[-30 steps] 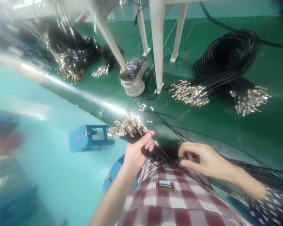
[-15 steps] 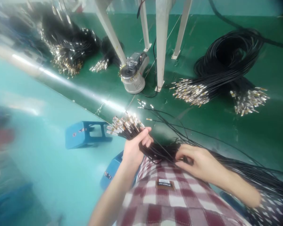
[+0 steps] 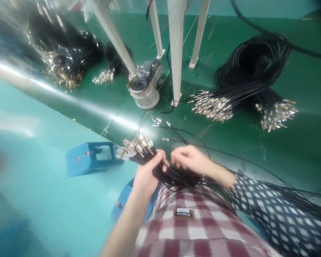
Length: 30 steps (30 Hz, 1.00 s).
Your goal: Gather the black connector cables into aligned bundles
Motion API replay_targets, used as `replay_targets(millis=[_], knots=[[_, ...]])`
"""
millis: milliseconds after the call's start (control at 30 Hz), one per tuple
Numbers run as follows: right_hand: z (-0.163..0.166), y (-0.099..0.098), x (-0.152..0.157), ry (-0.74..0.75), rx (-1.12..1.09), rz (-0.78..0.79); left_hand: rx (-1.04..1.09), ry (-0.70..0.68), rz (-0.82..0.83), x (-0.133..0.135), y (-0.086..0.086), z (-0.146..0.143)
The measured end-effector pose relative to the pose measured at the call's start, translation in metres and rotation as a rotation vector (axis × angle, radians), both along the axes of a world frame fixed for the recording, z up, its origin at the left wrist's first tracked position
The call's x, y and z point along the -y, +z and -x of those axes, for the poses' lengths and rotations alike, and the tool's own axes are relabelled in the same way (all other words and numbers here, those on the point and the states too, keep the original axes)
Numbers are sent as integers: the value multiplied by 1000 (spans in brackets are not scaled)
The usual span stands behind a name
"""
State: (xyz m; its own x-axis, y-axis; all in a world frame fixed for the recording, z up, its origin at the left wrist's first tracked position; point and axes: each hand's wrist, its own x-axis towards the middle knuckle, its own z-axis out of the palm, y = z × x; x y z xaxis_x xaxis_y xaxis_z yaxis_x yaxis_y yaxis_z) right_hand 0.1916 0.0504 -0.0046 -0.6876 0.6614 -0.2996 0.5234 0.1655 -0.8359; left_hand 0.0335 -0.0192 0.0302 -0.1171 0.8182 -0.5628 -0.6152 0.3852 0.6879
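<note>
My left hand [image 3: 147, 175] is clenched round a bundle of black cables [image 3: 173, 177], their metal plugs [image 3: 135, 148] fanning out toward 10 o'clock. My right hand [image 3: 192, 160] sits just beside it at 3 o'clock, fingers [image 3: 178, 160] curled over the cables; I cannot tell whether it pinches one. A tape machine [image 3: 144, 89] stands at 12 o'clock.

We see one small brown label [image 3: 183, 213] on the checked cloth [image 3: 203, 233], its white lettering too blurred to read. The stickers [image 3: 83, 154] on the blue stool [image 3: 77, 166] are illegible too.
</note>
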Motion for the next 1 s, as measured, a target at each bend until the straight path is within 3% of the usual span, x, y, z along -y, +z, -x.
replay_targets(millis=[67,167,233,300,400,500,633,733,800,900,1000], knots=[[0,-34,-21,-53,244,-69,2,18,7,0,-4,5],[2,-81,-40,-110,429,-181,14,45,3,0,-7,10],[6,-100,-43,-103,437,-204,58,24,-5,0,-8,10],[8,-106,-41,-94,420,-220,87,20,-5,0,-9,10],[7,-94,-36,-118,358,-222,70,74,9,0,-10,7],[2,-63,-29,-153,235,-186,44,106,31,-3,-9,4],[7,-14,-11,-262,-205,70,7,73,40,-10,-3,-4],[17,11,2,-318,-392,222,-12,47,26,-13,0,-9],[19,17,3,-263,-437,318,-27,33,16,-13,-1,-10],[8,6,-8,-163,-408,397,-46,47,32,-8,-4,-6],[-3,-19,-25,-267,-195,174,-47,58,51,-1,-9,0]])
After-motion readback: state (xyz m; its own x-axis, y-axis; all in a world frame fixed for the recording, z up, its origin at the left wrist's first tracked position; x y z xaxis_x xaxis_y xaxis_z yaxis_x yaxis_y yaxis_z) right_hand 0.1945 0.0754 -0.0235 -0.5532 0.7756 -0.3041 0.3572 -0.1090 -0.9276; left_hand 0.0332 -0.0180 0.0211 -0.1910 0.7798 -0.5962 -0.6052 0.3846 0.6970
